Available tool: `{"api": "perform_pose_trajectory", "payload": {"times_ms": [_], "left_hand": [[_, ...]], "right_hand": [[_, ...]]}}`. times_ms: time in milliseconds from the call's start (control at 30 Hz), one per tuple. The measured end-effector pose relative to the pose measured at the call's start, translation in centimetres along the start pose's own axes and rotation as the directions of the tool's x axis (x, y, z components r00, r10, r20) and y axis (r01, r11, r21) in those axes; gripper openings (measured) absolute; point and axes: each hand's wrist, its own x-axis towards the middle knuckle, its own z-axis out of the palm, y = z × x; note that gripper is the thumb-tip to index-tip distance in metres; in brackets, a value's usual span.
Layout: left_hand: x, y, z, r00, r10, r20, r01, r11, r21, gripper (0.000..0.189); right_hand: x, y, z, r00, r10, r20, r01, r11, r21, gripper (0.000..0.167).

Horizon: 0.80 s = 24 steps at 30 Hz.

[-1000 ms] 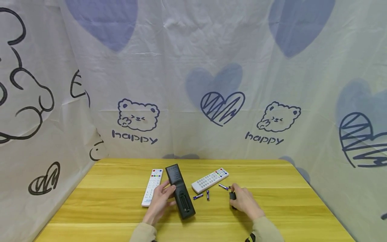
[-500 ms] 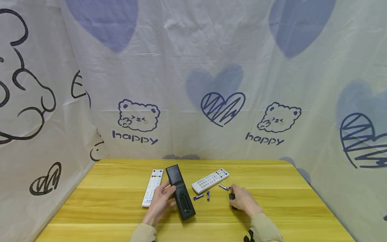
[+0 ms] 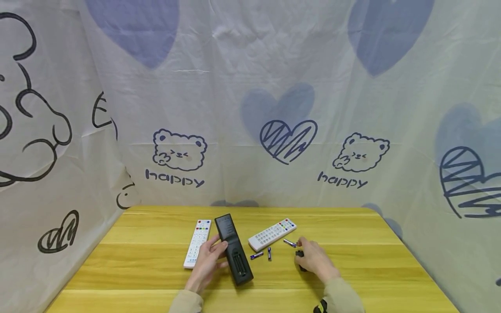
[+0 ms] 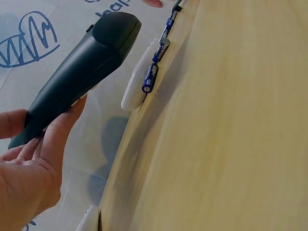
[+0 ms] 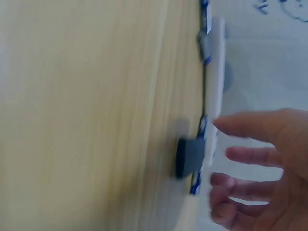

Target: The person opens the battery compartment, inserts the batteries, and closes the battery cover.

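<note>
My left hand [image 3: 207,263] grips a black remote control [image 3: 234,250] above the table, its back turned up and its battery compartment uncovered; whether cells lie inside I cannot tell. In the left wrist view, thumb and fingers hold the remote [image 4: 77,72] at one end. My right hand [image 3: 316,260] is beside a small black battery cover [image 5: 190,158] on the table, fingers apart and holding nothing in the right wrist view. Several small blue-and-silver batteries lie nearby, among them one battery [image 3: 256,255], a second battery [image 3: 269,254] and a third battery [image 3: 290,243] near my right fingertips.
A white remote control [image 3: 197,243] lies on the wooden table [image 3: 129,261] left of the black one. Another white remote [image 3: 272,234] lies slanted behind the batteries. A printed cloth [image 3: 235,182] hangs behind the table's far edge.
My right hand, around the black battery cover earlier, shifts slightly, and the cover shows lower and a little left under it. The left hand and the black remote stay in place.
</note>
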Motion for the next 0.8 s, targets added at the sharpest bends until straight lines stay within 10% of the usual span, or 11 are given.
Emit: {"api": "perform_pose_trajectory", "payload": {"times_ms": [367, 800], "left_hand": [[-0.1, -0.2, -0.1, 1.0, -0.001, 0.001, 0.001, 1.0, -0.004, 0.055], [-0.1, -0.1, 0.2, 1.0, 0.013, 0.015, -0.013, 1.0, -0.006, 0.053]], "right_hand": [[0.4, -4.2, 2.2, 0.995, -0.096, 0.001, 0.094, 0.972, 0.215, 0.025], [2.8, -5.1, 4.8, 0.998, -0.031, -0.048, 0.04, 0.979, 0.198, 0.035]]}}
